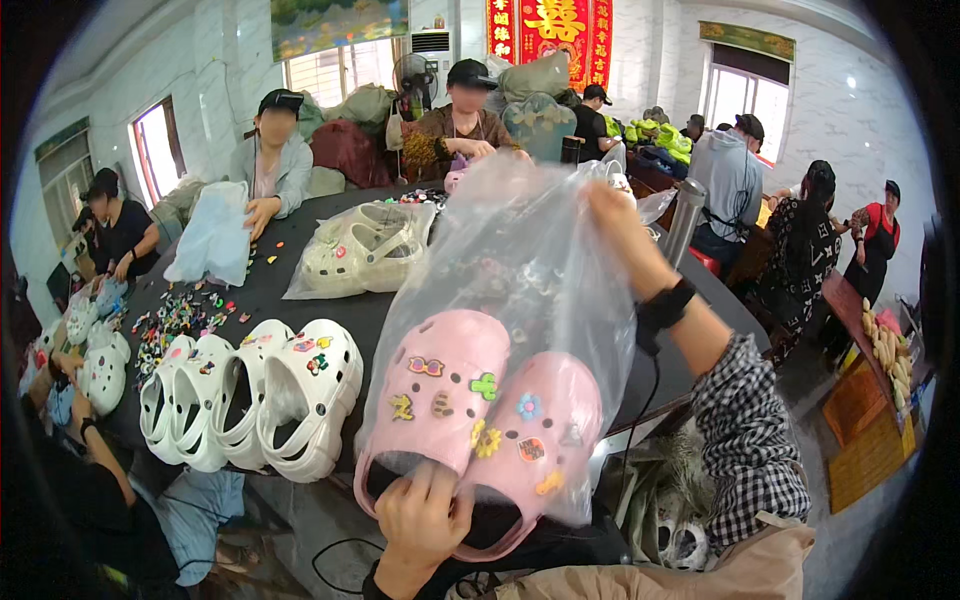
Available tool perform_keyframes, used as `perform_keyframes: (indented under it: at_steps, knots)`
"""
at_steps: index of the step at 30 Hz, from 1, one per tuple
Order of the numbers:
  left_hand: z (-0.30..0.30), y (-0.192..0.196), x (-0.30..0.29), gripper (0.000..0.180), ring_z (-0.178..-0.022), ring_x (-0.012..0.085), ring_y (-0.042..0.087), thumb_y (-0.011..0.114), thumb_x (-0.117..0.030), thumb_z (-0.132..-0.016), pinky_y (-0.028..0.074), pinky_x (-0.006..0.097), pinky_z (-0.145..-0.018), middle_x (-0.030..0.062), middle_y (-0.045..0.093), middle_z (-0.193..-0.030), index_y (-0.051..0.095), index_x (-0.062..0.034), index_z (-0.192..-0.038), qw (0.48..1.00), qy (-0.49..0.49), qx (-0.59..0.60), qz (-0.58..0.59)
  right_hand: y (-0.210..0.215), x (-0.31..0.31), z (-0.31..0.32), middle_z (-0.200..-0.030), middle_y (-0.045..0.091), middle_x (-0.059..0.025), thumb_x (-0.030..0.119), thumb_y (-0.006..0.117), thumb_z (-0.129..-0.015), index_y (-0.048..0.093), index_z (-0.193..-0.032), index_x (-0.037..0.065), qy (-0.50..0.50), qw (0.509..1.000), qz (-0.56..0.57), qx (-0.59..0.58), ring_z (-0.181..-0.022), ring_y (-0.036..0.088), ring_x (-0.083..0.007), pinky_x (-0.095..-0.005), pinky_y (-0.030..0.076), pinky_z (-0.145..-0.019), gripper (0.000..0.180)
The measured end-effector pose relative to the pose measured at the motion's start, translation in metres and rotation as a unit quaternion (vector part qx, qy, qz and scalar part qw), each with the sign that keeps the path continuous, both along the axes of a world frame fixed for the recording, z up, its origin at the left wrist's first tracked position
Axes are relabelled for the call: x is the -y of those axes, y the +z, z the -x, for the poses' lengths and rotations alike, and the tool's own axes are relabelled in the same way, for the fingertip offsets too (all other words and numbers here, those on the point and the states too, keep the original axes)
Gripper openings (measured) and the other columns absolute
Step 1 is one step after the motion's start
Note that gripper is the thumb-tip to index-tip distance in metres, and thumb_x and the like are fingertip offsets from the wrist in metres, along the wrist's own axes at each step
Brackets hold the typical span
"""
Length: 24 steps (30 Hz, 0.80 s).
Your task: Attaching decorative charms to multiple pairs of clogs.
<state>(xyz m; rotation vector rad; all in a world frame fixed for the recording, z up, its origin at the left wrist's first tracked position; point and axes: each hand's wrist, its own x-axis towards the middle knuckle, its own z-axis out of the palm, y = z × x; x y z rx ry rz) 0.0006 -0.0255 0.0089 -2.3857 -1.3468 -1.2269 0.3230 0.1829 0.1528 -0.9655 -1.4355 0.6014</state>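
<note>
A pair of pink clogs with colourful charms, the left one (440, 345) and the right one (565, 385), stands toes up at the near table edge. My left hand (425, 520) is closed around them at the heel openings, its fingertips hidden inside. A clear plastic bag (560, 270) hangs over and around the clogs, its lower edge beside the right clog. At the bag's upper right, my right hand (625, 230) is raised and pinches the film, slightly blurred. The clogs appear to be at least partly inside the bag.
To the left, white clogs (318, 400) stand in a row beside a heap of small charms (180, 325). Behind lies a bagged pale pair of clogs (365, 245). A metal cylinder (685, 220) stands at the right. Several people sit around the dark table (300, 300).
</note>
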Motion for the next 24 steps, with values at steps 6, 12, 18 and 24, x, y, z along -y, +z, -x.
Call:
perform_keyframes:
  at_steps: [6,12,18,24]
  knots:
    - [-0.002,0.011,-0.011,0.021,-0.056,0.0332,0.058,0.07,-0.019,-0.082,0.047,0.041,-0.051,0.0129,0.054,-0.073,0.059,-0.0032,-0.09,0.998,0.049,0.041,0.016,0.076,-0.011,-0.122,-0.101,0.063,-0.0022,0.012,0.042,-0.102,0.055,-0.123,0.008,-0.09,0.952,-0.175,-0.235,-0.086,0.063,-0.0111,-0.0227,0.047,-0.059,0.026]
    - [-0.034,0.032,-0.049,0.044,-0.066,0.0353,0.066,0.069,-0.019,-0.086,0.053,0.042,-0.054,0.0176,0.061,-0.085,0.051,0.0031,-0.12,0.989,0.106,0.031,0.099,0.098,0.083,-0.055,-0.136,0.054,-0.0095,0.016,0.043,-0.103,0.044,-0.142,0.006,0.002,0.956,-0.219,-0.193,-0.125,0.053,-0.0199,-0.0342,0.044,-0.101,0.041]
    - [-0.019,0.037,-0.058,0.048,-0.086,0.0308,0.063,0.069,-0.02,-0.086,0.052,0.037,-0.063,0.0139,0.059,-0.096,0.053,0.0,-0.126,0.994,0.078,0.025,-0.076,0.045,0.114,0.05,-0.138,0.052,-0.0059,0.021,0.049,-0.101,0.046,-0.139,0.004,0.197,0.967,-0.139,-0.086,-0.129,0.048,-0.0178,-0.0353,0.034,-0.111,0.042]
    - [-0.007,0.045,-0.022,0.062,-0.105,0.0299,0.06,0.074,-0.008,-0.076,0.044,0.044,-0.096,0.0144,0.058,-0.122,0.05,-0.0003,-0.133,0.937,-0.008,0.332,0.107,-0.026,0.145,0.111,-0.113,0.059,-0.0031,0.028,0.048,-0.103,0.057,-0.122,0.002,0.389,0.912,0.094,-0.086,-0.102,0.052,-0.0083,-0.0251,0.042,-0.09,0.033]
